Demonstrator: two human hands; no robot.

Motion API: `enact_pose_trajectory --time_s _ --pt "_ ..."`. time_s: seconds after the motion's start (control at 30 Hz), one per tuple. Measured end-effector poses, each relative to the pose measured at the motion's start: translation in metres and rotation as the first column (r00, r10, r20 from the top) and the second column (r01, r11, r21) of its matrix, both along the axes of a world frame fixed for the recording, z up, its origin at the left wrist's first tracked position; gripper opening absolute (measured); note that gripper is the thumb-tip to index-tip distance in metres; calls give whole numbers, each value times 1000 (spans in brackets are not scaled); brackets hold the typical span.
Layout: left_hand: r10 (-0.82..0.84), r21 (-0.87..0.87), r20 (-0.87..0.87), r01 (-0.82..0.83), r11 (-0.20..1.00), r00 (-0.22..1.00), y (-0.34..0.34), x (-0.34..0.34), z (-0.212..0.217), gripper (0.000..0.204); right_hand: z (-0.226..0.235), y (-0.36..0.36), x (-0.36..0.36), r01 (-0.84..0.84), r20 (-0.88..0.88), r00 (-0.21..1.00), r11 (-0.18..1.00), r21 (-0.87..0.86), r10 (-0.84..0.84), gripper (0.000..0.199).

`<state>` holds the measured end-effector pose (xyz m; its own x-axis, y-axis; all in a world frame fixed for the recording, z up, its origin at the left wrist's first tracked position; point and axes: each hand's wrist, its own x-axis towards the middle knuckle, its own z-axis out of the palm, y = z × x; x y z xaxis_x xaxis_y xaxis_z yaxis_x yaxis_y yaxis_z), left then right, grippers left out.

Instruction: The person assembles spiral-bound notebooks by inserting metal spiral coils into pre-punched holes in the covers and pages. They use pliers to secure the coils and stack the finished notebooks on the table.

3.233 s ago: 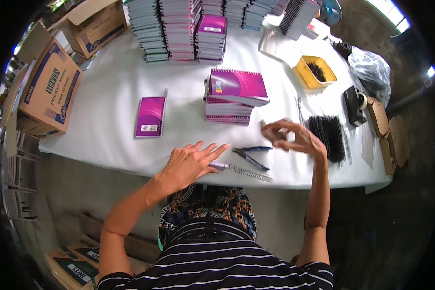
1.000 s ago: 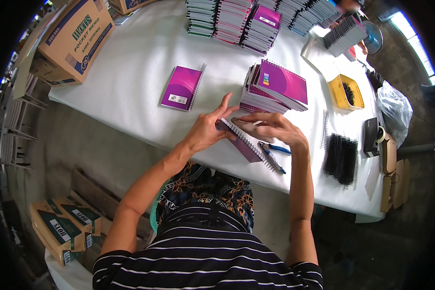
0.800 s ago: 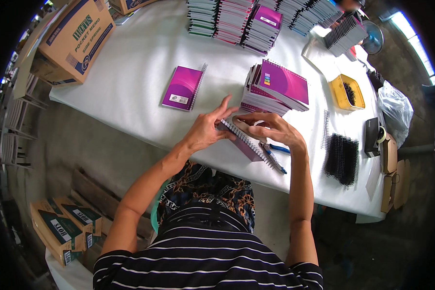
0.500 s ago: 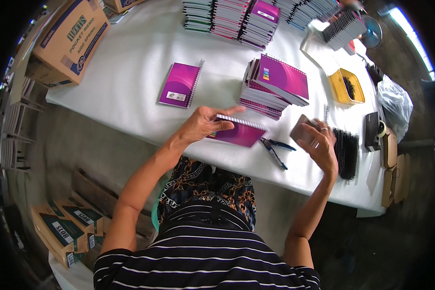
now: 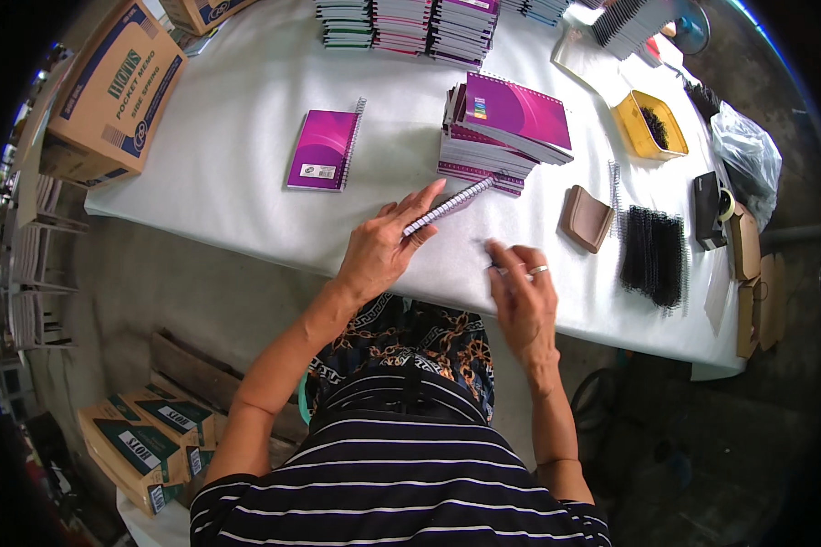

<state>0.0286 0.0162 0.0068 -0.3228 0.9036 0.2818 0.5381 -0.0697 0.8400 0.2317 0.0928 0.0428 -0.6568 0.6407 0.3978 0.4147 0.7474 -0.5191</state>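
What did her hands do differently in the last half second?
The right hand let go of the brown pad, now lying on the table, and came back near the edge. The left hand keeps holding the spiral notebook, now tipped on edge. The notebook stack stayed put.

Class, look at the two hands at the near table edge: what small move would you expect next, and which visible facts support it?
Probably the right hand closes on the tool under its fingers and brings it to the spiral edge of the notebook. The left hand holds that notebook tilted on edge, coil showing, in front of the stack of purple notebooks, while the right hand rests flat on the table just beside it.
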Motion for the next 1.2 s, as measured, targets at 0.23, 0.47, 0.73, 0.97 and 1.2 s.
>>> enact_pose_trajectory --time_s 0.23,0.47,0.73,0.97,1.2 --pt "137 99 -413 -106 989 900 -1 16 22 73 15 -12 -25 -143 -6 989 970 196 147 40" --pt "186 111 -482 -151 982 856 -12 16 23 77 37 3 -26 -162 -18 960 498 -852 280 30" --pt "53 75 -202 -38 996 978 -47 -35 31 60 11 41 -14 -168 187 951 920 -355 246 25" --pt "-458 278 389 372 886 799 -33 -105 5 65 -12 29 -82 -549 -362 835 674 -494 414 58" --pt "159 -3 199 -162 987 967 -7 -192 9 47 -26 20 -195 -295 -113 933 907 301 341 32"
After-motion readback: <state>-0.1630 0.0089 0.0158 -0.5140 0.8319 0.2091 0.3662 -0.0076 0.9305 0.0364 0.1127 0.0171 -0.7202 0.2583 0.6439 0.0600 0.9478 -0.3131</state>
